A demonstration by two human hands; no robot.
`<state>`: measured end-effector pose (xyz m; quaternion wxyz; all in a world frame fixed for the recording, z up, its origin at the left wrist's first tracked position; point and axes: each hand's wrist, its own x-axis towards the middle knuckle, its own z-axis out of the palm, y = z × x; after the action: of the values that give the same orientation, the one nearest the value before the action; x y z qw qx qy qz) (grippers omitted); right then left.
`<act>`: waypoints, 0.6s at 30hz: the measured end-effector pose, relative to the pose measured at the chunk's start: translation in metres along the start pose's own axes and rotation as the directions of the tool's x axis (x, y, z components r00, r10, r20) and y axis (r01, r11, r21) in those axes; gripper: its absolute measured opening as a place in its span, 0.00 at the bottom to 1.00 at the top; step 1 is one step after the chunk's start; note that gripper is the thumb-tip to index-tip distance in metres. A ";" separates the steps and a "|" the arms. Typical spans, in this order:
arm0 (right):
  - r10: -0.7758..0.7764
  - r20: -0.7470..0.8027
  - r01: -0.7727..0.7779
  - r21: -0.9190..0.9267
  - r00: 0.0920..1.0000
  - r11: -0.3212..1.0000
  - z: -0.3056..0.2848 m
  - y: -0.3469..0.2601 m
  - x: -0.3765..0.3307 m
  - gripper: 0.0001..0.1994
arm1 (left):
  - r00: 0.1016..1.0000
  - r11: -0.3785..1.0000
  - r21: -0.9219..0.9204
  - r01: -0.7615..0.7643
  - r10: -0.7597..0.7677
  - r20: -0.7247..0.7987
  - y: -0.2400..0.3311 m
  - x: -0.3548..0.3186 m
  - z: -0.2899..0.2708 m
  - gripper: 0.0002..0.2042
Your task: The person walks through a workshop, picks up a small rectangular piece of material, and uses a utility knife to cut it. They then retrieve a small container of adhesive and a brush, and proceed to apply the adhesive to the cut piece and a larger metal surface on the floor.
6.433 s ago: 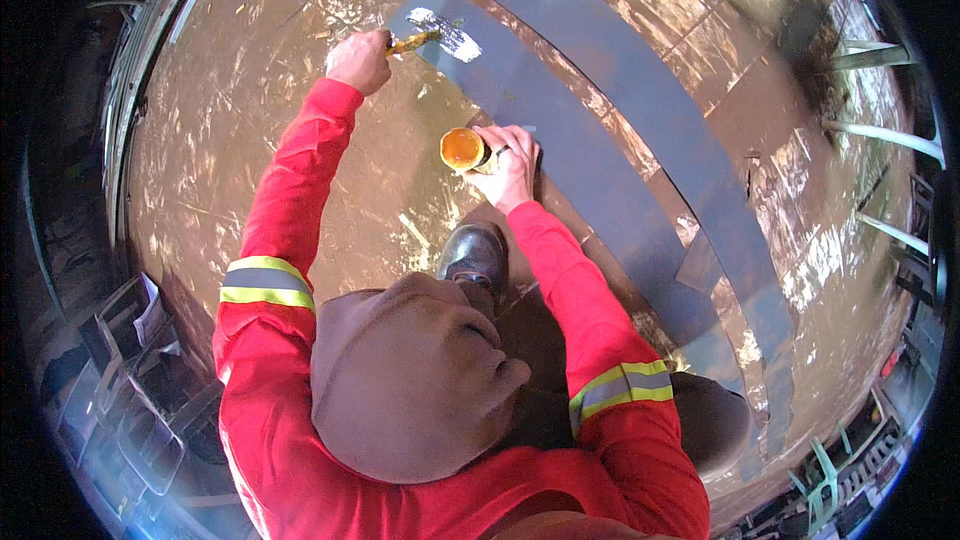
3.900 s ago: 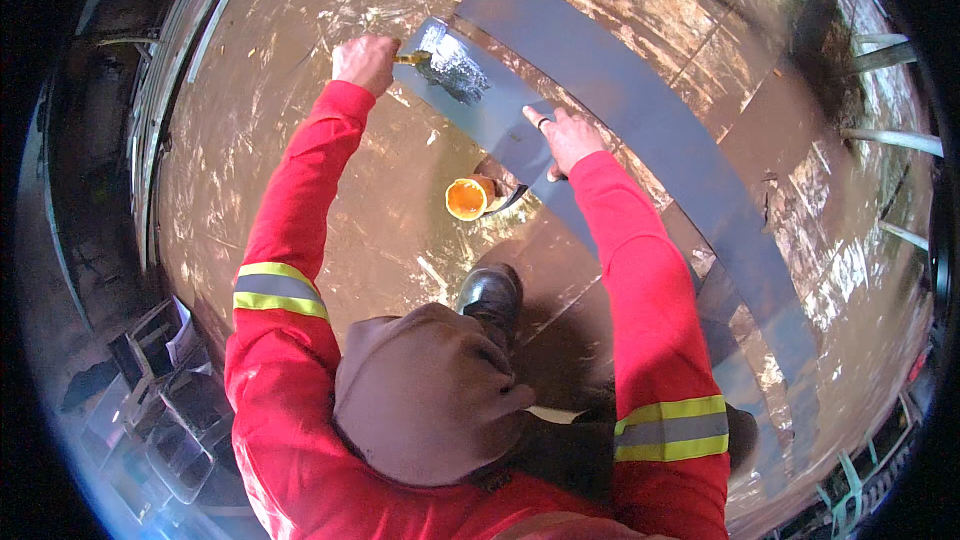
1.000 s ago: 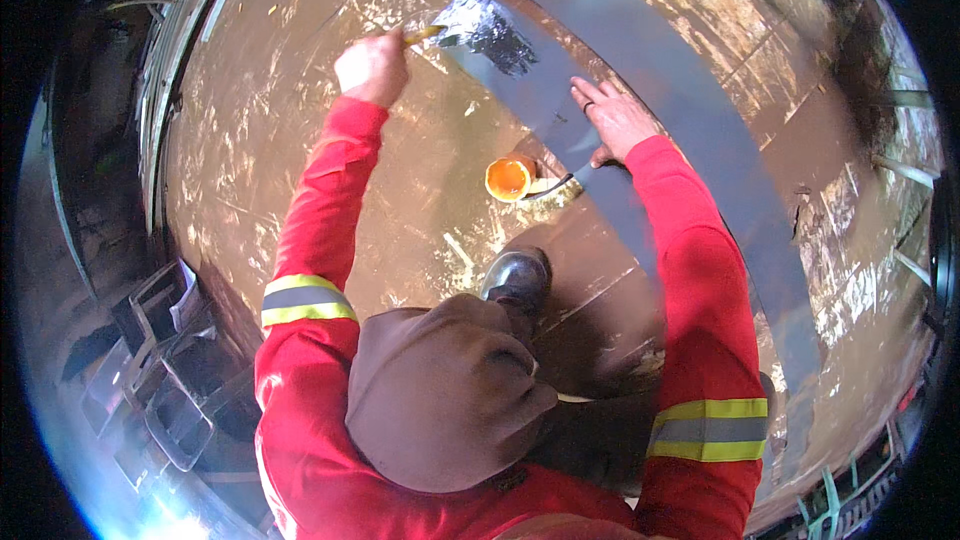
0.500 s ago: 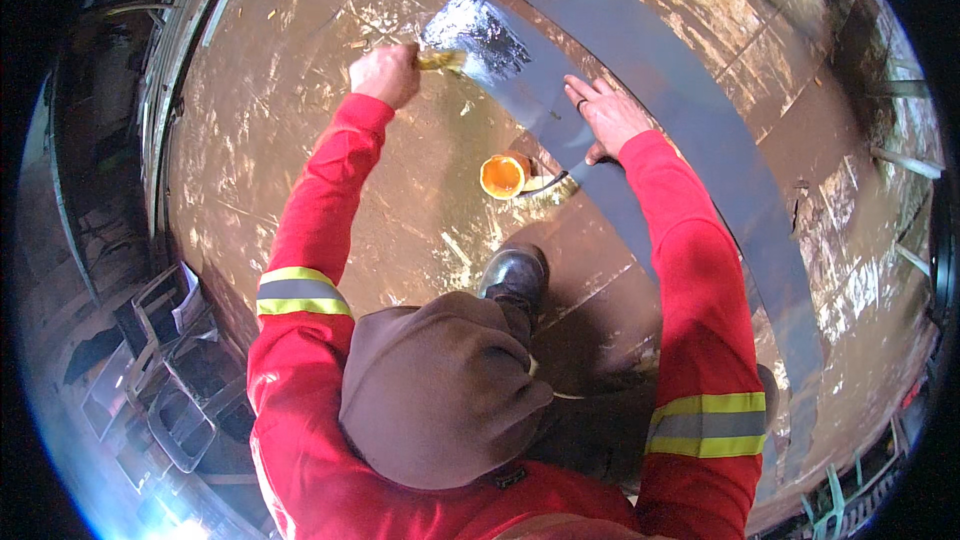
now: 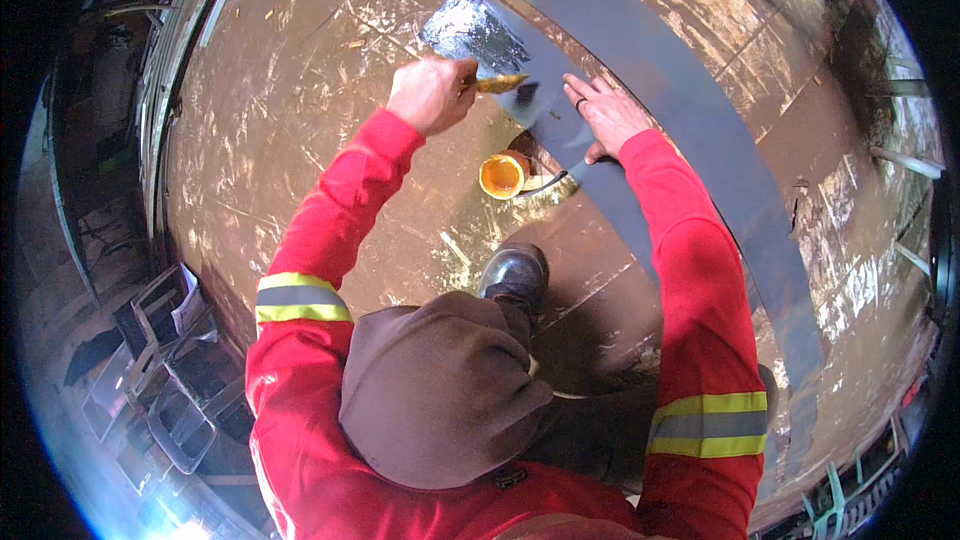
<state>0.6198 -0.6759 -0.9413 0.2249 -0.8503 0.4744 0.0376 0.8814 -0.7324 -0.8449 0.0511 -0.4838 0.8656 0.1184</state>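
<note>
At the far left edge, grey plastic crates [image 5: 165, 360] are seen stacked beside a dark wall, well apart from the work. Next to them spreads a brown, scuffed floor [image 5: 300, 140], streaked with pale scratches. A red sleeve with a yellow and grey reflective band [image 5: 295, 298] is stretched forward across it. At the end of that sleeve the left hand [image 5: 430, 95] is closed around the handle of a paintbrush [image 5: 497, 84], whose bristles are laid on a long grey strip [image 5: 700, 140] that runs diagonally over the floor from the upper middle towards the lower right. The near end of a second, narrower strip [image 5: 470, 30] is seen wet and shiny just above the brush. Below the brush, a small round tin of orange-yellow liquid [image 5: 502, 175] stands on the floor between the two arms, with a thin wire handle lying to its right. A dark boot [image 5: 515, 275] is planted just beneath the tin, and a brown hood [image 5: 440, 400] fills the lower middle. To the right, the right hand [image 5: 605, 115] is pressed flat, fingers spread, on the strip just beside the brush tip; nothing is gripped by it. Its red sleeve bears a second reflective band [image 5: 705, 425].
</note>
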 end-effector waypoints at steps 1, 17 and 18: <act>-0.003 0.007 0.003 0.004 1.000 1.000 -0.001 -0.001 0.001 0.52 | 0.996 0.997 0.045 0.066 -0.068 0.049 -0.005 0.011 0.000 0.06; 0.023 0.019 -0.024 0.032 1.000 0.999 -0.001 0.002 -0.001 0.32 | 0.997 0.994 0.080 -0.073 0.072 0.012 0.013 0.071 0.001 0.07; 0.023 0.030 -0.024 0.034 0.999 0.999 -0.005 -0.001 0.000 0.32 | 1.000 0.997 0.073 0.001 -0.003 0.016 0.003 0.075 -0.001 0.08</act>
<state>0.6203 -0.6775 -0.9365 0.2461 -0.8400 0.4816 0.0446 0.8398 -0.7930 -0.8589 0.0757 -0.4815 0.8684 0.0907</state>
